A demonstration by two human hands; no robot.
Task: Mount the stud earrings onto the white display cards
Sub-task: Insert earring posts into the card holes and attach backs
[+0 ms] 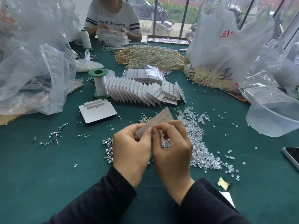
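Observation:
A white display card (161, 118) is held tilted above the green table, its far corner pointing away from me. My left hand (131, 149) pinches its near left edge. My right hand (172, 143) grips the card's lower right part, thumb and forefinger meeting the left fingers at the card; whatever sits between the fingertips is hidden. Loose stud earrings (108, 148) lie in a pile under my hands, with more scattered studs (54, 136) to the left. Clear earring backs (199, 143) spread out to the right. Behind stands a fanned row of finished cards (137, 92).
A blank card stack (97, 112) lies left of centre beside a green-capped thread spool (99, 83). Pearl strands (150, 55), plastic bags (226, 46) and a clear tub (275, 113) crowd the back and right. A phone (292, 156) lies at the right edge. Another person (113, 18) sits opposite.

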